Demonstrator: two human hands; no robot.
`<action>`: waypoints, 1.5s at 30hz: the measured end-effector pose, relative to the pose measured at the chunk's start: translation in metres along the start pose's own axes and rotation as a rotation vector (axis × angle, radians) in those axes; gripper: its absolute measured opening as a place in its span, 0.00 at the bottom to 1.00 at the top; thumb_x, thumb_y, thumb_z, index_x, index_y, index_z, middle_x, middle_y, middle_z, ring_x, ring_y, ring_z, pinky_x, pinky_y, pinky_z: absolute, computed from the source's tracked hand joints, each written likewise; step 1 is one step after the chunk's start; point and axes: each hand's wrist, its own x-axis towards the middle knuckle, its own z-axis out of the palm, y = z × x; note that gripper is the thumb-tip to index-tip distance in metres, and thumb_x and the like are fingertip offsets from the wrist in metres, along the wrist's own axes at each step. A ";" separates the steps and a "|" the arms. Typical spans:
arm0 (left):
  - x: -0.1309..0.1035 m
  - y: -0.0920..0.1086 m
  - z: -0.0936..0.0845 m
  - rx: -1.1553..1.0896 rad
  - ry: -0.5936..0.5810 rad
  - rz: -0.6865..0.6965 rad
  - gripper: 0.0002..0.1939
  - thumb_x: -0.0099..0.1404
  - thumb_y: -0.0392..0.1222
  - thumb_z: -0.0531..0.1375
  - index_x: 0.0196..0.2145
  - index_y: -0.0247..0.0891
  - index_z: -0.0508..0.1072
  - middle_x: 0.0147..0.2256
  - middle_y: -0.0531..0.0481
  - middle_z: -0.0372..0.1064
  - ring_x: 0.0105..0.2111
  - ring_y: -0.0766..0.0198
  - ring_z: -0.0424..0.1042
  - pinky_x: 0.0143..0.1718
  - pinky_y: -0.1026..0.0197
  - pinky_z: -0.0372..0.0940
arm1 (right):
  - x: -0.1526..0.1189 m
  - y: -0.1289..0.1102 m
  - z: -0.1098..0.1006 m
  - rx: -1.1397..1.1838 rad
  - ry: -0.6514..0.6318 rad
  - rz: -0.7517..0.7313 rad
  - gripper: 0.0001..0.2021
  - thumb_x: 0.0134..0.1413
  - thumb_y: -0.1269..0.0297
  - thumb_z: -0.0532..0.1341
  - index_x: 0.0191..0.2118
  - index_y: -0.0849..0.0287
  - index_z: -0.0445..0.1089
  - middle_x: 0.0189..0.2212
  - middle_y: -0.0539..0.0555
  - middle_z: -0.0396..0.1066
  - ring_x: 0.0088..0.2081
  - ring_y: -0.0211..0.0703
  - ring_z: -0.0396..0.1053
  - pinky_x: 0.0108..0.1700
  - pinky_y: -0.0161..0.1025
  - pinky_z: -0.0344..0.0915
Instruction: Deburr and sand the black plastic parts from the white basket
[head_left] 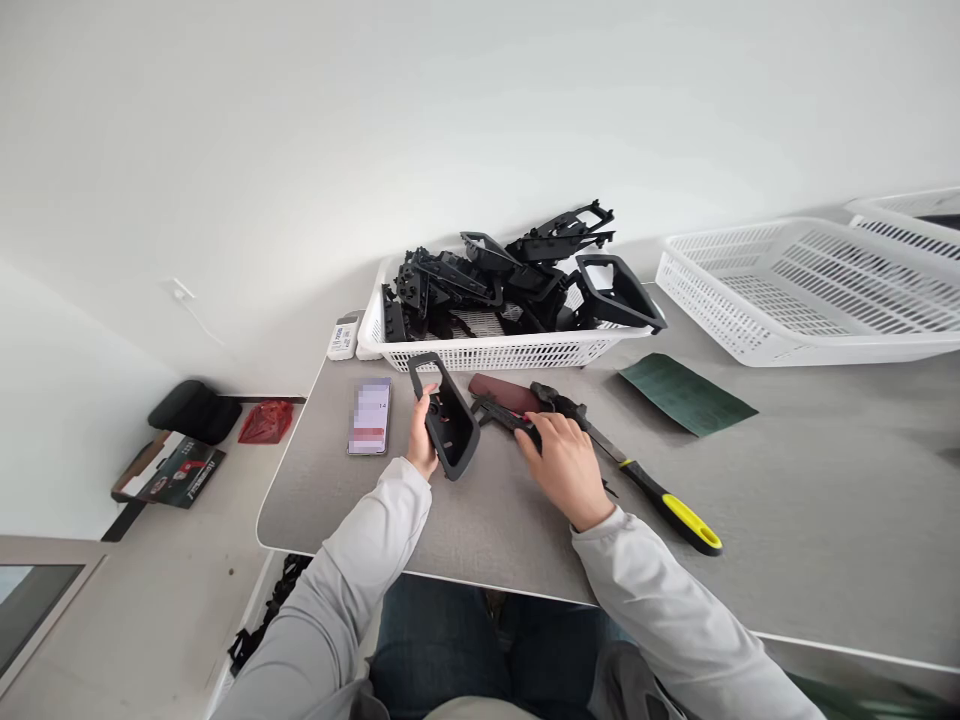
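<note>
My left hand [423, 437] grips a black plastic frame part [448, 420] by its left side, tilted above the grey table. The part has a rounded rectangular rim and a recessed inside. My right hand [564, 462] is closed over a slim black tool with jaws, apparently a caliper [504, 411], lying on the table; the palm hides its middle. Just behind that hand lie a dark red strip [506, 391] and a black object [559, 400] whose kind is unclear. To the right rests a tool with a metal shaft and a black-and-yellow handle [679, 517].
A white basket [495, 353] heaped with black plastic parts stands against the wall. More white baskets [795, 345] are at the right. A dark green sheet [686, 394] lies in front of them. A phone [369, 416] and a small white box [343, 338] are near the left edge.
</note>
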 end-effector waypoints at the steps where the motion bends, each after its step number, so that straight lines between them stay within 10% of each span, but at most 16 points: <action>1: 0.000 0.000 0.000 0.004 -0.027 -0.025 0.21 0.60 0.54 0.57 0.47 0.40 0.71 0.34 0.50 0.73 0.37 0.59 0.74 0.40 0.59 0.66 | 0.000 -0.001 0.001 0.094 0.015 -0.002 0.17 0.61 0.58 0.53 0.45 0.64 0.72 0.39 0.65 0.75 0.42 0.56 0.72 0.44 0.50 0.67; 10: -0.001 -0.013 -0.003 0.135 -0.285 -0.243 0.26 0.62 0.61 0.56 0.47 0.39 0.72 0.42 0.44 0.75 0.45 0.53 0.74 0.45 0.54 0.66 | -0.006 -0.020 0.019 1.005 -0.402 0.282 0.19 0.51 0.51 0.59 0.44 0.60 0.62 0.18 0.44 0.65 0.18 0.39 0.68 0.21 0.37 0.66; 18: 0.025 0.007 -0.020 0.629 0.370 0.242 0.20 0.59 0.43 0.62 0.49 0.39 0.67 0.63 0.37 0.56 0.67 0.53 0.47 0.65 0.55 0.41 | -0.003 -0.017 0.016 1.027 -0.305 0.316 0.15 0.49 0.55 0.60 0.40 0.57 0.61 0.18 0.42 0.64 0.15 0.37 0.66 0.17 0.35 0.65; 24: 0.031 0.011 -0.025 0.830 0.434 0.262 0.27 0.56 0.44 0.62 0.53 0.36 0.63 0.66 0.30 0.46 0.68 0.47 0.40 0.66 0.49 0.33 | -0.002 -0.017 0.015 1.062 -0.302 0.322 0.15 0.46 0.55 0.61 0.38 0.56 0.61 0.18 0.42 0.64 0.15 0.36 0.64 0.16 0.35 0.63; 38: 0.036 0.032 -0.039 1.030 0.684 0.241 0.21 0.58 0.47 0.61 0.48 0.39 0.67 0.59 0.31 0.60 0.65 0.41 0.50 0.62 0.43 0.41 | -0.004 -0.014 0.016 1.014 -0.298 0.311 0.14 0.48 0.56 0.60 0.39 0.56 0.61 0.18 0.43 0.63 0.16 0.37 0.65 0.18 0.36 0.64; 41: 0.035 0.029 -0.037 0.906 0.623 0.285 0.17 0.59 0.46 0.60 0.46 0.41 0.68 0.58 0.36 0.63 0.63 0.46 0.55 0.62 0.46 0.46 | -0.004 -0.016 0.016 1.023 -0.303 0.314 0.15 0.47 0.56 0.60 0.40 0.56 0.61 0.19 0.43 0.63 0.16 0.38 0.65 0.18 0.37 0.64; 45: 0.030 0.018 -0.029 0.473 0.165 0.136 0.15 0.66 0.51 0.52 0.40 0.39 0.70 0.42 0.42 0.74 0.39 0.57 0.74 0.39 0.58 0.67 | -0.005 -0.017 0.015 0.992 -0.274 0.236 0.15 0.51 0.55 0.58 0.41 0.57 0.62 0.19 0.43 0.62 0.17 0.37 0.63 0.19 0.37 0.64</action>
